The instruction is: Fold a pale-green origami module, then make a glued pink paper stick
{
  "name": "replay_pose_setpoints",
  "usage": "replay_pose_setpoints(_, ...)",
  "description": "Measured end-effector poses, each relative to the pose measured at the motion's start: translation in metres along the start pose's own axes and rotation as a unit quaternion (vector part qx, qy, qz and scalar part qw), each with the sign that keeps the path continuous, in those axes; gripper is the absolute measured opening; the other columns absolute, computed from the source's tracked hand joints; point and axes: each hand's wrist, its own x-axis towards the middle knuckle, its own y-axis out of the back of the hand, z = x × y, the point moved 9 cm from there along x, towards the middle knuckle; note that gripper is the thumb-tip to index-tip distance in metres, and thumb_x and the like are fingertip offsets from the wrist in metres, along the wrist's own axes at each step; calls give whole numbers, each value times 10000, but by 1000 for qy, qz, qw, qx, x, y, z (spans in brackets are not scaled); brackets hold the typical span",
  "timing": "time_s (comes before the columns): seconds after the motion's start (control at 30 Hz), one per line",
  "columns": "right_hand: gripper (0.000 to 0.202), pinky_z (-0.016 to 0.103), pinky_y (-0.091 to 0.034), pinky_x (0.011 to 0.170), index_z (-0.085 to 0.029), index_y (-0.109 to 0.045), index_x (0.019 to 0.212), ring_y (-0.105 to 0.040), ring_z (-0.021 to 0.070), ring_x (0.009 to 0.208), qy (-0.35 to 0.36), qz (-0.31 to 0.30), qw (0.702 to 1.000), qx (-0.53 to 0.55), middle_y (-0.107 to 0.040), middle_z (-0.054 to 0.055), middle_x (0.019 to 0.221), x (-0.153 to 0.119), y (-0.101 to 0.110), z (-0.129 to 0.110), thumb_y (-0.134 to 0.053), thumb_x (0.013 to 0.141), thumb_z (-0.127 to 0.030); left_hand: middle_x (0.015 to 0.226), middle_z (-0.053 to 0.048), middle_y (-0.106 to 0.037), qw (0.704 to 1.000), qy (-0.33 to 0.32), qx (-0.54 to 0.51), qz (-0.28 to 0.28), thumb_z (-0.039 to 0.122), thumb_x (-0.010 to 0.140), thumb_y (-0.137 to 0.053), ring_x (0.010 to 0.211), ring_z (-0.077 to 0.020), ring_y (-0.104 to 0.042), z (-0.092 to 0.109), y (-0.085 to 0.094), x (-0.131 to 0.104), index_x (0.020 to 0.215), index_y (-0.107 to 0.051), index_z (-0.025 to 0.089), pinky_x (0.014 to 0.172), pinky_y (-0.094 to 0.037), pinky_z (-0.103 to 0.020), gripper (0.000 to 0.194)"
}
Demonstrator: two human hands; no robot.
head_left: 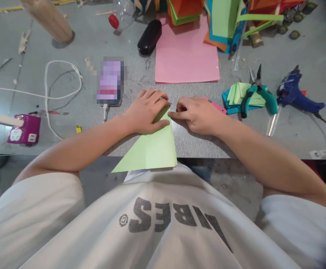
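Note:
A light green folded paper [158, 149] lies at the table's front edge, its lower part sticking out over the edge towards my shirt. My left hand [148, 112] rests on the upper part of the paper, fingers spread and thumb pointing right. At the paper's top corner is my right hand [193, 114], index finger stretched to the corner and the other fingers curled. A pink object [217, 107] shows partly behind the right hand; whether the hand touches it cannot be made out.
Behind the hands lie pink sheets [186, 59] and a black case [149, 38]. A charging phone [110, 82] is at left. Teal pliers [259, 97] on small green papers [238, 93] and a blue glue gun [300, 93] are at right. A purple socket block [25, 129] stands far left.

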Motion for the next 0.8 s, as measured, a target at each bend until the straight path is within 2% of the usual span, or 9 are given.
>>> replay_pose_setpoints(0.13,495,410,-334,832,-306,-788,1437,-539,250,921,15,-20,1000,8,-703,104,1177,-3,-3,-1,-495,1069,-152,1525,-238,-681,1000,12,-5,3,433,1057,-611,1418,-490,-607,1,1,0,1422,-735,187,1177,-458,-709,457)
replay_pose_setpoints(0.27,472,400,-331,824,-293,-801,1388,-516,232,883,47,-30,998,12,-709,88,1148,-6,-3,-6,-489,1064,-149,1532,-230,-677,1000,23,1,-4,368,1028,-634,1436,-481,-600,1,0,0,1431,-726,191,1193,-459,-689,451)
replay_pose_setpoints(0.47,464,392,-307,784,-258,-847,1316,-522,217,861,106,-41,994,7,-712,96,1134,-10,4,-23,-498,1049,-111,1554,-218,-676,999,28,19,-11,381,1031,-641,1452,-462,-594,2,0,1,1472,-712,191,1210,-457,-648,486)
replay_pose_setpoints(0.6,470,396,-319,786,-277,-862,1336,-535,211,843,122,-48,991,2,-720,96,1149,-13,6,-30,-508,1071,-118,1578,-209,-666,999,37,25,-23,417,1031,-658,1477,-467,-590,0,-1,2,1491,-704,192,1231,-447,-636,514)
replay_pose_setpoints(0.8,436,399,-313,783,-272,-868,1336,-532,200,811,140,-60,988,13,-728,97,1133,-17,6,-40,-503,1121,-172,1561,-174,-663,999,31,12,-10,505,1063,-645,1488,-459,-571,-3,-2,4,1471,-698,240,1230,-452,-665,489)
